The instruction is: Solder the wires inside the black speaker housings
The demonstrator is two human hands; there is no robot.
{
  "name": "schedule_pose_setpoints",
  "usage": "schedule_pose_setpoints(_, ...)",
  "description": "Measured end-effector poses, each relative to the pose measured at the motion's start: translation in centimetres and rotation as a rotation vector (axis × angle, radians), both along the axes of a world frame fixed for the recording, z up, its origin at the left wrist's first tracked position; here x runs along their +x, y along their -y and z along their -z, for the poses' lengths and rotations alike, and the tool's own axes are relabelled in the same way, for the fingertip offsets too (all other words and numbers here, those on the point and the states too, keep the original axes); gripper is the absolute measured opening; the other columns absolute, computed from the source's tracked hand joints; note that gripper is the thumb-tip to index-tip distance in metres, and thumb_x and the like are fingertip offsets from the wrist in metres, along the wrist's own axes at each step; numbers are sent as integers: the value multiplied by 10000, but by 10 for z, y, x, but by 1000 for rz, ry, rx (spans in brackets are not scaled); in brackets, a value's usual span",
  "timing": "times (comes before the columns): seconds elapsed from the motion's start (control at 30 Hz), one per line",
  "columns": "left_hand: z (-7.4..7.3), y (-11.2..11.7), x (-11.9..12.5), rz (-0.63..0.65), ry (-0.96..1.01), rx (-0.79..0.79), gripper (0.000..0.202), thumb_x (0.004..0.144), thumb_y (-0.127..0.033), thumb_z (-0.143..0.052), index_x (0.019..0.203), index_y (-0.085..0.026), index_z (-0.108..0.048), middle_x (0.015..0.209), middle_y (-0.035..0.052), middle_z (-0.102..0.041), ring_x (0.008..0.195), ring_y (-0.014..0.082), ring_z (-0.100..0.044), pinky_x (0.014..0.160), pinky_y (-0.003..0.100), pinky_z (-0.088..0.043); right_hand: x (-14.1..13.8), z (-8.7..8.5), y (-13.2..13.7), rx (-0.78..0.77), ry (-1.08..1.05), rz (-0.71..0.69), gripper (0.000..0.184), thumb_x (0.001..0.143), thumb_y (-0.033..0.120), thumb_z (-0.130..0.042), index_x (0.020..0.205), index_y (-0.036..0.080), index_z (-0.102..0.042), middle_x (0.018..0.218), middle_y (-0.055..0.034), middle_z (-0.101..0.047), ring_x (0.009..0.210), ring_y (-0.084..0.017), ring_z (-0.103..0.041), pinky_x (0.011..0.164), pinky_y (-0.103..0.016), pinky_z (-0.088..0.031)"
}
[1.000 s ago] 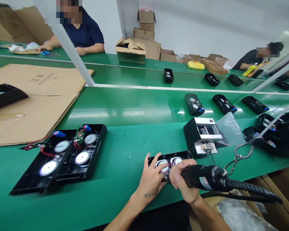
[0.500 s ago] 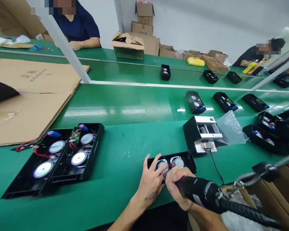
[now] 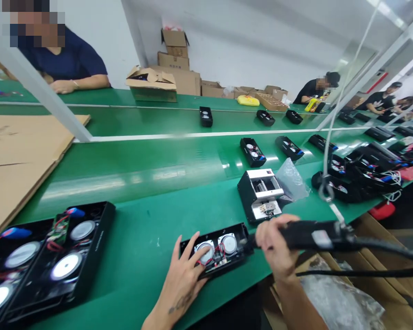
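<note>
The left hand [image 3: 184,279] lies spread, fingers resting on the open speaker [image 3: 215,250] at the tabletop's [image 3: 151,220] near edge. The right hand [image 3: 275,250] is wrapped tight around a black screwdriver [image 3: 309,234], its tip at the speaker's right end. A small black-and-white machine [image 3: 259,195] stands just behind.
</note>
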State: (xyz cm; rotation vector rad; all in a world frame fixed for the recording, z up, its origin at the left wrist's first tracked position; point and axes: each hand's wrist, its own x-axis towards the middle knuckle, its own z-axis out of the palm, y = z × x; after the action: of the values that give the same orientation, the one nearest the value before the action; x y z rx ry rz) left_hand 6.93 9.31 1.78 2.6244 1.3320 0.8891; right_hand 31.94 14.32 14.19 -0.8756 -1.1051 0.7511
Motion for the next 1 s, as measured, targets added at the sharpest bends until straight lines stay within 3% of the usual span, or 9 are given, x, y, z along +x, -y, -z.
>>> schedule_pose_setpoints(0.07,-3,4,-10,-2,13,29,220,840,-400,-902,838,-249,-743,1353,23,-765,1556,391,-451,1379,644,-56,34,-11,-27,61,-69,198,285,935,326,-787,1004,284,-514,548,145,-479,409,-117,-478,481,-274,-443)
schedule_pose_setpoints(0.17,-13,12,-17,-24,74,88,94,970,-295,-757,895,-239,-745,1333,58,-772,1562,371,-456,1363,663,-172,72,-13,-62,35,30,398,338,881,343,-832,1014,240,-539,552,127,-568,430,-122,-515,541,-307,-487)
schedule_pose_setpoints(0.27,-28,17,-16,4,108,139,64,992,-200,-717,981,-238,-767,1229,68,-793,1504,351,-538,1336,656,-280,85,-3,-82,-5,118,395,328,888,384,-803,1018,224,-548,516,117,-587,415,-126,-515,542,-310,-485)
schedule_pose_setpoints(0.43,-42,17,-7,51,77,174,112,968,-135,-742,1037,-217,-770,1081,49,-798,1363,310,-653,1323,624,-339,82,8,-91,-99,124,284,318,864,401,-816,984,223,-583,505,112,-564,406,-121,-507,478,-285,-459)
schedule_pose_setpoints(0.57,-42,13,2,85,50,142,142,1003,-167,-698,1123,-216,-754,1075,47,-798,1277,291,-688,1300,618,-386,83,14,-81,-189,152,178,330,789,369,-883,943,201,-645,523,93,-571,405,-116,-502,438,-275,-433)
schedule_pose_setpoints(0.67,-43,9,12,107,26,89,171,1032,-218,-660,1185,-218,-735,1106,52,-795,1257,294,-690,1277,624,-421,83,15,-62,-218,132,112,328,837,370,-859,1007,211,-628,537,104,-555,405,-112,-501,436,-268,-430)
schedule_pose_setpoints(0.87,-47,4,31,97,92,5,161,1041,-279,-668,1192,-259,-720,1098,15,-798,1235,280,-698,1251,612,-465,75,0,-13,-136,-139,-44,295,933,307,-792,1129,263,-576,562,131,-496,387,-88,-448,435,-247,-401)
schedule_pose_setpoints(1.0,-41,2,33,78,21,-37,203,984,-330,-765,1170,-261,-725,1078,19,-798,1253,325,-692,1208,652,-494,58,-6,10,-56,-230,-129,229,978,251,-719,1172,274,-601,592,116,-467,398,-77,-414,433,-234,-380)
